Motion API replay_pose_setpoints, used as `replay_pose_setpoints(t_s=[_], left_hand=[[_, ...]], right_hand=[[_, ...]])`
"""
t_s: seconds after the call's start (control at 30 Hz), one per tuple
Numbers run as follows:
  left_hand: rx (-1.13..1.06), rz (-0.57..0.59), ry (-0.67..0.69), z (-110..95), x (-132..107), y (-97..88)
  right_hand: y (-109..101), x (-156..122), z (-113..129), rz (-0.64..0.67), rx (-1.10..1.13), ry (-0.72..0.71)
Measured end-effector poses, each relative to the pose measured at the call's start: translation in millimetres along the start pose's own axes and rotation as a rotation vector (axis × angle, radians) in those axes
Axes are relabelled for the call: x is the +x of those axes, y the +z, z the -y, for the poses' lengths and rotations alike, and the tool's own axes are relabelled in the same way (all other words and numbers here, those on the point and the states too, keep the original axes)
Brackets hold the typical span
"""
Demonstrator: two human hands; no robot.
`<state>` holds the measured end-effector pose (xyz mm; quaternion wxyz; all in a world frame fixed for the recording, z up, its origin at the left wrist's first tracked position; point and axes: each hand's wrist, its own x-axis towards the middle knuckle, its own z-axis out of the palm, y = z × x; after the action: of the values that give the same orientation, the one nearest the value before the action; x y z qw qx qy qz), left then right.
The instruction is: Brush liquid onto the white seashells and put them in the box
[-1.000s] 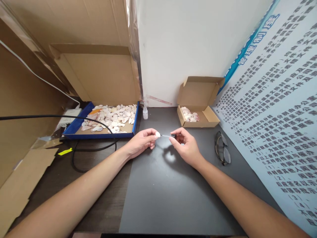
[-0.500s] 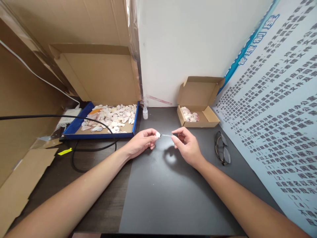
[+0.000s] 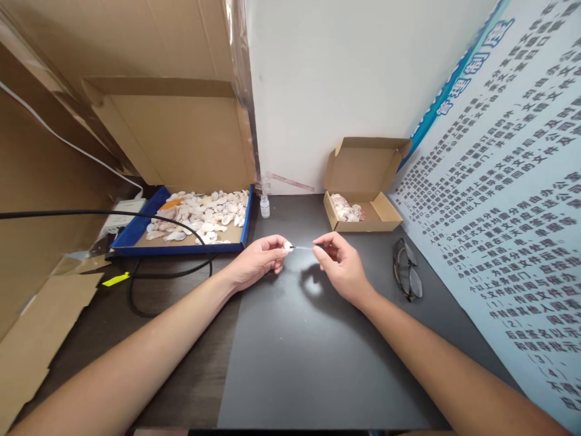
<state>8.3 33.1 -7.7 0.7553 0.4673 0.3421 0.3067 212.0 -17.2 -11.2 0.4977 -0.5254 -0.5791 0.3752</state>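
Observation:
My left hand (image 3: 258,261) pinches a small white shell (image 3: 288,246) between thumb and fingers, just above the dark mat (image 3: 313,363). My right hand (image 3: 342,266) faces it, its fingers closed on the black cap end of a thin clear brush applicator (image 3: 305,247). The applicator's tip touches the shell. Both forearms rest low over the table.
A blue tray (image 3: 181,233) holding several pale shells sits back left, with a small clear bottle (image 3: 265,207) beside it. A small cardboard box (image 3: 363,209) with a few shells stands back right. Glasses (image 3: 407,277) lie to the right. A black cable (image 3: 149,284) loops at left.
My right hand's fingers have slid along the applicator, covering more of its black cap. The view has shifted slightly; the left hand and shell stay in place.

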Motion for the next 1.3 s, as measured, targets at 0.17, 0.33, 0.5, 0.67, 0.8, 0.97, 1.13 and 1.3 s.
replay_pose_setpoints(t_s=[0.17,0.33,0.5,0.67,0.8,0.97,1.13,1.3], left_hand=[[0.003,0.006,0.001,0.1,-0.4,0.0],[-0.007,0.022,0.014,1.3,-0.3,-0.8],[-0.005,0.018,0.006,0.1,-0.9,0.9],[0.014,0.025,0.0,0.5,-0.6,1.2],[0.018,0.019,0.007,2.0,-0.2,0.1],[0.014,0.015,0.027,2.7,-0.6,-0.4],[0.03,0.016,0.013,3.0,-0.7,-0.8],[0.032,0.028,0.013,2.8,-0.6,-0.3]], right_hand=[[0.0,1.6,-2.9,-0.03,0.118,0.007],[-0.2,3.2,-5.2,-0.029,0.023,0.041],[-1.3,3.8,-1.6,-0.051,0.12,0.025],[-1.1,2.4,0.0,-0.037,0.112,0.012],[-1.6,1.8,0.6,-0.025,0.135,0.004],[-0.9,1.6,2.7,-0.047,0.024,-0.008],[-1.3,0.5,2.2,-0.022,0.1,-0.047],[-2.2,0.1,1.6,-0.045,0.029,-0.058]])
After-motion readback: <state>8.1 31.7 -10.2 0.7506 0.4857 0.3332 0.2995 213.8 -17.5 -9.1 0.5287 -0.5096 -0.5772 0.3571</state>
